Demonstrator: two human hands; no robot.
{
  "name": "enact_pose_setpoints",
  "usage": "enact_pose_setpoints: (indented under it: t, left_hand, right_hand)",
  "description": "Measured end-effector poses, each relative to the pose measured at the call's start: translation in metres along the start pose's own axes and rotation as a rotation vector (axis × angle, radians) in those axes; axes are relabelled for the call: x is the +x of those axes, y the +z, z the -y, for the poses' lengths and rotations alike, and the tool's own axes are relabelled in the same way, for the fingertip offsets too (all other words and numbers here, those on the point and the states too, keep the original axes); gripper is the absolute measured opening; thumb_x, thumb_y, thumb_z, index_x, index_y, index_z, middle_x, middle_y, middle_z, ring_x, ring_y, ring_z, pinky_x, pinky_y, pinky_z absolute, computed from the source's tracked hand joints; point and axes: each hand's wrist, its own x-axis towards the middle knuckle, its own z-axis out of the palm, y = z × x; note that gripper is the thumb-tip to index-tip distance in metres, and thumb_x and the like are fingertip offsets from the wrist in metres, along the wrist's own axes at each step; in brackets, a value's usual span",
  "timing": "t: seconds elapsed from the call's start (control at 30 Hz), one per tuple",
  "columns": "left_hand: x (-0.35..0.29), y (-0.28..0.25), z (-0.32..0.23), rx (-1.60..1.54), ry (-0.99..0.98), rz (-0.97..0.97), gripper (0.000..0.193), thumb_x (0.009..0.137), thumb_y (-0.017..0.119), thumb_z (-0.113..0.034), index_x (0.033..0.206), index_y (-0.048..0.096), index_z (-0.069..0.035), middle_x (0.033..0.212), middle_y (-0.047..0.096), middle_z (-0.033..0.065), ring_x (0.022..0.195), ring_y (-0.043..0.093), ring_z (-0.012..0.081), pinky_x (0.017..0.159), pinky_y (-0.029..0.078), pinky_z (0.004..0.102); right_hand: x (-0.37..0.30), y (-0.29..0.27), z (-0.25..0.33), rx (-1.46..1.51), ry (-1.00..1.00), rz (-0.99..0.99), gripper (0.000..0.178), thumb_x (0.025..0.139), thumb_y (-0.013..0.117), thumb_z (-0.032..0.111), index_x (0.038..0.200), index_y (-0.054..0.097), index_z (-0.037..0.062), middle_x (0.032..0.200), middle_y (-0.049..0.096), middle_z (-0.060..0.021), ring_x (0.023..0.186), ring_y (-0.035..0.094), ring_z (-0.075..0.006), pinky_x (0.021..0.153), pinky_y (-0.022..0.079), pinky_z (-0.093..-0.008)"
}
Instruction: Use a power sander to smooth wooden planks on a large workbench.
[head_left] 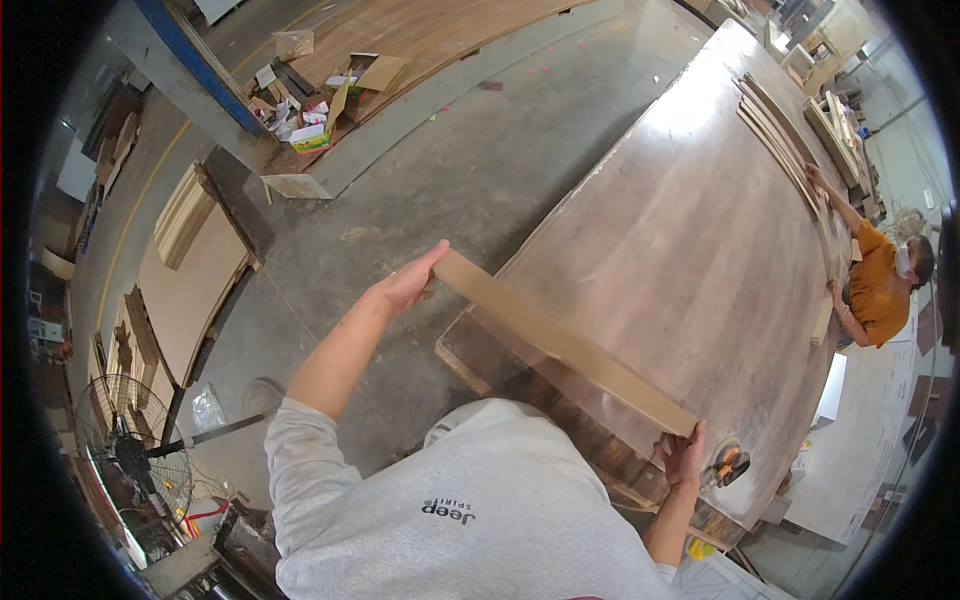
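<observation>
A long, narrow light-brown board (560,345) is held in front of me, slanting from upper left to lower right. My left hand (412,280) grips its far left end, thumb pointing up along the edge. The opposite end rests in my right hand (682,455), with fingers curled beneath it. Below and beyond the board stretches a large worktable (660,230) with a smooth brownish top, and the board's right part hangs over its near corner. Close to my right hand, a small orange and black object (728,465) lies on the tabletop.
Across the table a person in an orange top (880,285) handles long wooden strips (775,135). Stacked panels (190,270) stand on the floor at left, near a caged fan (130,450). A box of scraps (320,130) sits beside a blue-edged post (205,70).
</observation>
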Motion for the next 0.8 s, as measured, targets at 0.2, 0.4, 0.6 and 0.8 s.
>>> enact_pose_setpoints:
  t: [0.2, 0.4, 0.6, 0.8]
  left_hand:
    - [-0.003, 0.007, -0.001, -0.035, 0.032, 0.009, 0.091, 0.1, 0.038, -0.075, 0.163, 0.03, -0.01, 0.173, 0.016, 0.0099, 0.161, 0.005, 0.0287, 0.127, 0.011, 0.0507]
    - [-0.009, 0.017, 0.015, -0.269, 0.134, -0.146, 0.088, 0.1, 0.043, -0.072, 0.162, 0.033, -0.011, 0.17, 0.026, 0.0096, 0.158, 0.017, 0.0267, 0.124, 0.02, 0.0482]
    - [-0.008, 0.096, 0.058, -0.97, 0.394, -0.476, 0.083, 0.1, 0.055, -0.061, 0.162, 0.032, -0.01, 0.165, 0.035, 0.0045, 0.151, 0.031, 0.0222, 0.123, 0.023, 0.0397]
    - [0.025, 0.169, 0.07, -1.094, 0.391, -0.582, 0.099, 0.102, 0.05, -0.06, 0.167, -0.001, -0.007, 0.174, 0.012, 0.009, 0.157, 0.017, 0.0236, 0.127, 0.013, 0.0378]
  right_hand:
    - [0.005, -0.013, -0.005, -0.006, 0.028, 0.034, 0.084, 0.093, 0.047, 0.079, 0.152, 0.047, 0.0184, 0.16, 0.04, -0.0057, 0.148, 0.035, -0.0261, 0.106, 0.039, -0.0524]
    - [0.017, -0.038, 0.005, 0.099, 0.07, -0.001, 0.091, 0.093, 0.044, 0.08, 0.159, 0.039, 0.0186, 0.163, 0.04, -0.0094, 0.149, 0.035, -0.0315, 0.113, 0.031, -0.0623]
    - [0.039, 0.003, 0.106, -0.251, -0.498, -0.124, 0.073, 0.103, 0.032, 0.068, 0.161, 0.039, 0.0233, 0.167, 0.037, -0.0068, 0.154, 0.03, -0.0283, 0.121, 0.018, -0.0597]
    - [0.064, 0.286, 0.148, -0.736, -0.452, 0.855, 0.066, 0.11, 0.031, 0.057, 0.159, 0.041, 0.0144, 0.162, 0.044, -0.0006, 0.148, 0.04, -0.0218, 0.118, 0.032, -0.044]
